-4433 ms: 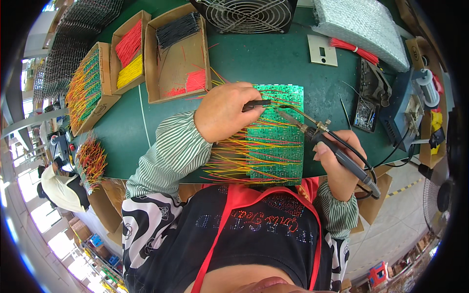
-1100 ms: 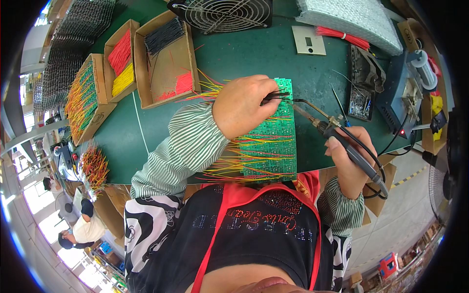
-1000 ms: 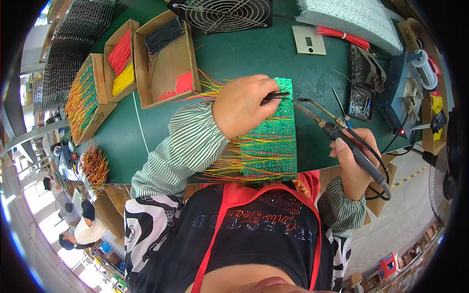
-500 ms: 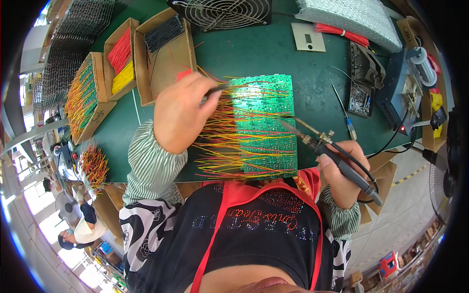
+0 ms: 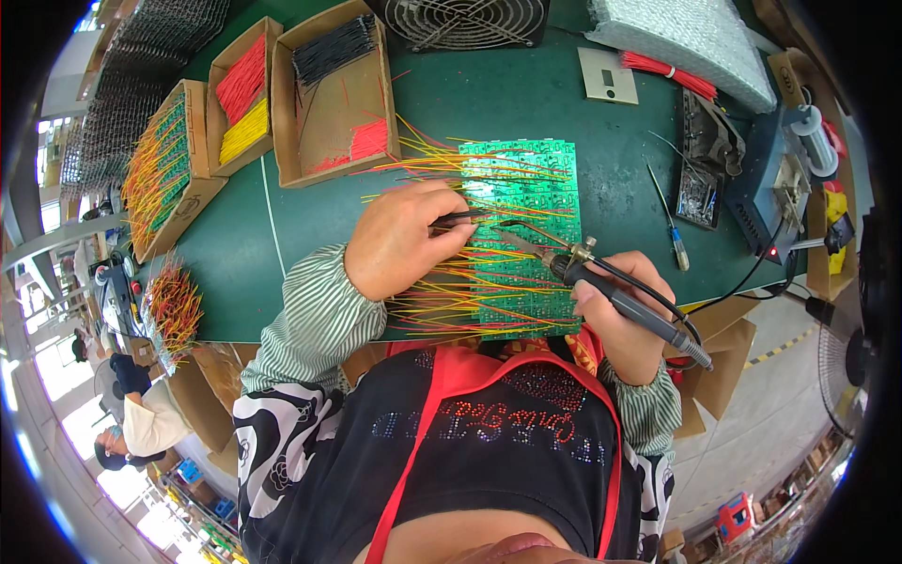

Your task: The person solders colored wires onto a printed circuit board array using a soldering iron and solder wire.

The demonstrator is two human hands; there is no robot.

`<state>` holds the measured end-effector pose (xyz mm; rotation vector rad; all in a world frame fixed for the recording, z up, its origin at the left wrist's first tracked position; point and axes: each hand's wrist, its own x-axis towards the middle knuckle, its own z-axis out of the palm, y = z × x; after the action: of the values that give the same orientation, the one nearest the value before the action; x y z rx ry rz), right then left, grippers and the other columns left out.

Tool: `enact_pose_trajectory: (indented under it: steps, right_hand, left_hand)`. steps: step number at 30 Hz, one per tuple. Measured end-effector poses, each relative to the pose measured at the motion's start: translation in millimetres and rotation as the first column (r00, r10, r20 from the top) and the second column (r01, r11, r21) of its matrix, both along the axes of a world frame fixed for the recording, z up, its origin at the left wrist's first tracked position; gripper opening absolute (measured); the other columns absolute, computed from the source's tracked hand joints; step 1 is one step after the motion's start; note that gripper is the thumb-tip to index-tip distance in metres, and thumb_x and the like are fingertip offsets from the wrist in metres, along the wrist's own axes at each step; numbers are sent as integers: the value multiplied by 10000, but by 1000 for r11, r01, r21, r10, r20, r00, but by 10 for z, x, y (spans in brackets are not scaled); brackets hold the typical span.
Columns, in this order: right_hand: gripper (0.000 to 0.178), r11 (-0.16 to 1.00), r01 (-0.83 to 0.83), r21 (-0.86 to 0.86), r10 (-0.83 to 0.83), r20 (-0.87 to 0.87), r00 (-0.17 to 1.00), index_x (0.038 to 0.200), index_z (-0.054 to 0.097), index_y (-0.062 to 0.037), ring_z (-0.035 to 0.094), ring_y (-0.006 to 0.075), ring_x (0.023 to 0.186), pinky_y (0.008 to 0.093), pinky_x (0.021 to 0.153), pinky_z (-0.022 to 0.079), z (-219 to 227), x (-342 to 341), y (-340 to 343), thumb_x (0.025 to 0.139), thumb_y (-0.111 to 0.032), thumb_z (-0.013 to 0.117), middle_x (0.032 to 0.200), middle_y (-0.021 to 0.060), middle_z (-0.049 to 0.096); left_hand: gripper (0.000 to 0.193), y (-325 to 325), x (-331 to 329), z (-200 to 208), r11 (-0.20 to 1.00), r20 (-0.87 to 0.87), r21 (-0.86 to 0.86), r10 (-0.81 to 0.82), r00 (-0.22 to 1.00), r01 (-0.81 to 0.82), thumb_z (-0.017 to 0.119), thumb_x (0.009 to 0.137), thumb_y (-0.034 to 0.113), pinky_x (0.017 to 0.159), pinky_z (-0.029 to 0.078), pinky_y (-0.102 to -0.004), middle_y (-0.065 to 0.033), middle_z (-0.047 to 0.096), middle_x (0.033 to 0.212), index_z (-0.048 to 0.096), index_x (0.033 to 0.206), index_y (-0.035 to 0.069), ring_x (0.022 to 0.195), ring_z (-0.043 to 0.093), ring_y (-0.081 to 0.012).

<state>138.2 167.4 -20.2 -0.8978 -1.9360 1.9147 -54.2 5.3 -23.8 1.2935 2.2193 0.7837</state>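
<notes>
A green circuit board panel (image 5: 534, 303) lies on the table, with rows of red and yellow wires (image 5: 434, 303) running across it and off its left edge. Pinched in my left hand (image 5: 396, 242) are dark tweezers (image 5: 455, 220), their tips over the board among the wires. My right hand (image 5: 624, 324) grips a soldering iron (image 5: 653, 325) with a thin feed tube fixed along it. The iron's tip points left, close to the tweezer tips; whether it touches the board I cannot tell.
Cardboard boxes of red, yellow and black wires (image 5: 334, 49) stand at the far left, beside a box of wired boards (image 5: 162, 174). A fan (image 5: 465, 21) sits at the back. Rightward are a screwdriver (image 5: 676, 242), a metal tray (image 5: 699, 202) and a soldering station (image 5: 763, 211).
My left hand with the tweezers has moved right and nearer, down the board. The iron's tip has come left to meet it. The view has shifted slightly.
</notes>
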Motion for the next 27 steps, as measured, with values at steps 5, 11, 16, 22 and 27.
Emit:
enact_pose_trajectory:
  steps: [5, 11, 16, 22, 27]
  right_hand:
    - [143, 995, -78, 58, 79, -19, 997, 860, 559, 26, 584, 92, 591, 223, 556, 486, -32, -36, 5, 737, 21, 630, 705, 72, 616]
    - [175, 999, -46, 3, 46, 6, 999, 827, 588, 20, 570, 63, 620, 212, 582, 473, -19, -51, 24, 687, -20, 686, 696, 48, 631]
    - [187, 1000, -7, -12, 7, 11, 1000, 833, 589, 18, 565, 58, 622, 208, 584, 471, 23, -9, 43, 693, -33, 703, 696, 44, 630]
    - [185, 997, -31, 74, 28, 43, 999, 833, 592, 13, 560, 55, 622, 206, 577, 466, 76, 64, 86, 698, -40, 707, 696, 41, 628]
    - [178, 999, 20, 46, -23, 58, 998, 832, 593, 11, 560, 56, 616, 206, 572, 464, 54, 152, 89, 698, -34, 701, 696, 37, 627]
  left_hand:
    - [163, -19, -14, -2, 1000, 7, -21, -4, 1000, 4, 666, 762, 117, 572, 447, -322, -104, 562, 749, 582, 815, -13, 666, 563, -247]
    - [161, 2, -22, 0, 1000, 17, -17, -6, 1000, 7, 614, 778, 180, 613, 436, -393, -109, 550, 744, 584, 803, 25, 708, 558, -298]
    - [162, 3, -19, 2, 999, 12, -31, -14, 1000, 14, 615, 776, 179, 619, 438, -392, -109, 551, 745, 585, 806, 23, 711, 559, -297]
    - [168, -37, -63, 58, 999, -11, -25, -24, 1000, 24, 613, 792, 191, 631, 445, -388, -109, 569, 770, 598, 825, 27, 723, 566, -294]
    - [103, -47, -125, 278, 981, -438, 79, 194, 878, -177, 621, 796, 148, 646, 466, -363, -90, 575, 792, 630, 853, 62, 729, 579, -266]
